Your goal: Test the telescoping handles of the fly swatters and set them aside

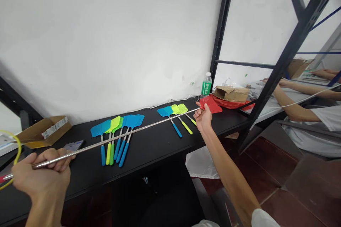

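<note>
The left hand [44, 175] wraps around the metal rod [146, 126] of a red swatter [211, 104] near its handle end; the right hand [204, 116] grips it just beside the head. It stretches above the black tabletop [149, 147], where blue, yellow and green swatters [114, 123] lie in two groups near a green-labelled bottle [206, 86]

Wall [119, 42] softly bright; edges stretched, lower right blurred
</note>
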`<action>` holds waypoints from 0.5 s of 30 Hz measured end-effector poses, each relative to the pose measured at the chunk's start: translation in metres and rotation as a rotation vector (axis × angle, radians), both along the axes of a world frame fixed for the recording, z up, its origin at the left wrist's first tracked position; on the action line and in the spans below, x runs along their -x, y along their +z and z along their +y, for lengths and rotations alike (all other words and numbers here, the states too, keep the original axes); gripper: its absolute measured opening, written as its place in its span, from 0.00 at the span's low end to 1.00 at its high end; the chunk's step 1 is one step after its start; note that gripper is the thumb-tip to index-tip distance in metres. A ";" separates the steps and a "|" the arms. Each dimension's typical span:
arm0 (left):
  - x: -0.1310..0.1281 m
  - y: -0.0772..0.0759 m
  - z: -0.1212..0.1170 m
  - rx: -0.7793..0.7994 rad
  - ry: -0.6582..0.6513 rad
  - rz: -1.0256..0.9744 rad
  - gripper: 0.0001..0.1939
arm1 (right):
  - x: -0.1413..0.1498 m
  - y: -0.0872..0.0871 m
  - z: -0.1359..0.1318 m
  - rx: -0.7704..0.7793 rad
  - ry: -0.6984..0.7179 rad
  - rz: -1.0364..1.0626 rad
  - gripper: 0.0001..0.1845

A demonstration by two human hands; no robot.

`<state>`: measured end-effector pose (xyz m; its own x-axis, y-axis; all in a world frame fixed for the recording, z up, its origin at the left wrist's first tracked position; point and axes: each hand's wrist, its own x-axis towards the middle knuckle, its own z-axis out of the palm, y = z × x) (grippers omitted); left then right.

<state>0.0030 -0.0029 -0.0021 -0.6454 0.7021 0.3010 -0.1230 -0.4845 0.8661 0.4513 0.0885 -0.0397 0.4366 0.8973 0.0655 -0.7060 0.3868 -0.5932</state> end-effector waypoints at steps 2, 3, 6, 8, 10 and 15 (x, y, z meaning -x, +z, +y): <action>0.000 -0.002 0.002 -0.041 -0.032 -0.034 0.17 | 0.000 0.001 -0.001 -0.001 -0.008 0.005 0.21; 0.000 -0.003 0.003 -0.051 -0.040 -0.043 0.17 | 0.000 0.001 -0.002 0.000 -0.012 0.006 0.21; -0.003 -0.003 0.004 -0.044 -0.045 -0.049 0.17 | -0.001 0.002 -0.002 -0.006 -0.018 0.001 0.22; -0.006 -0.002 0.003 -0.045 -0.049 -0.053 0.17 | -0.001 0.002 -0.002 -0.009 -0.021 -0.002 0.23; -0.009 0.000 0.002 -0.053 -0.058 -0.054 0.17 | -0.001 0.003 -0.002 -0.012 -0.025 -0.005 0.23; -0.015 0.004 0.000 -0.035 -0.060 -0.040 0.18 | 0.000 0.002 -0.002 -0.022 -0.020 -0.029 0.22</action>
